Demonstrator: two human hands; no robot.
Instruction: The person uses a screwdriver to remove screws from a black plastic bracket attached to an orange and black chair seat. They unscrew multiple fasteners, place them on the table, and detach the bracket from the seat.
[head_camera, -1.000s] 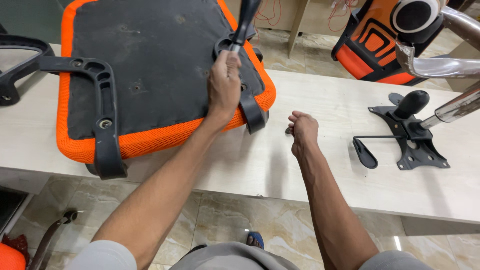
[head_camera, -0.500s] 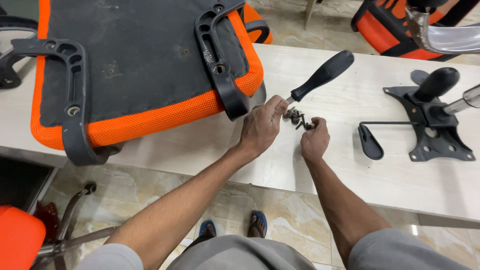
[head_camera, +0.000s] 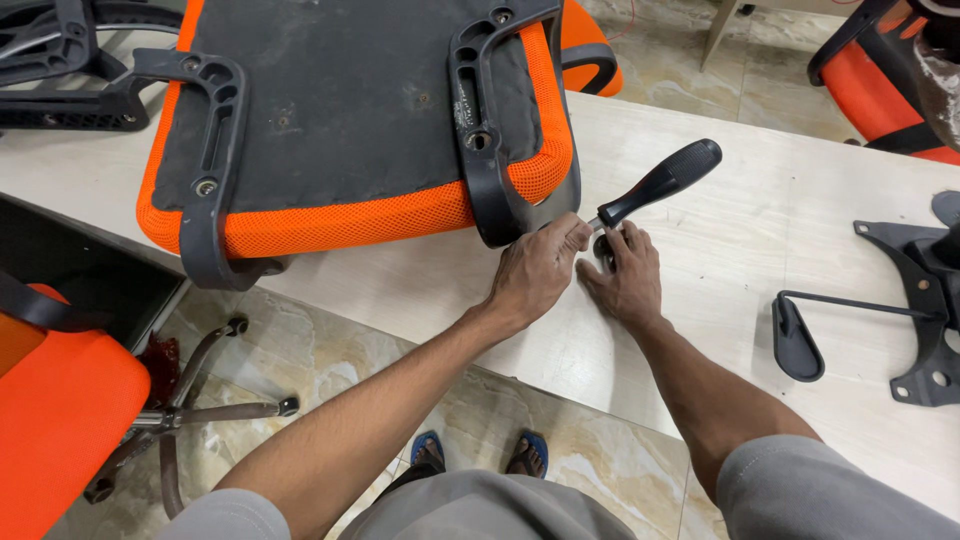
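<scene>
Left hand (head_camera: 535, 275) gripping the shaft end of a black-handled screwdriver (head_camera: 660, 183), fingers curled around the metal just below the handle; handle angling up toward 2 o'clock, clear of the workbench (head_camera: 760, 230). Right hand (head_camera: 625, 275) lying palm down just at 3 o'clock of the left hand, fingers spread flat and pressing over small dark screws (head_camera: 605, 243); count of screws not readable, mostly hidden under the fingers. Both hands touching or nearly touching at the thumbs. Sitting at 10 o'clock of the hands: upturned orange mesh chair seat (head_camera: 350, 215) with black underside, overhanging the bench edge. Black armrest bracket (head_camera: 485, 150) running down its right side, lower end just beside the left knuckles. Second armrest bracket (head_camera: 205, 170) lying along the seat's left side. Resting at 3 o'clock, well apart: black tilt mechanism plate (head_camera: 925, 300) with lever paddle (head_camera: 795, 340). Standing at 8 o'clock on the floor: another orange chair (head_camera: 60, 430).
</scene>
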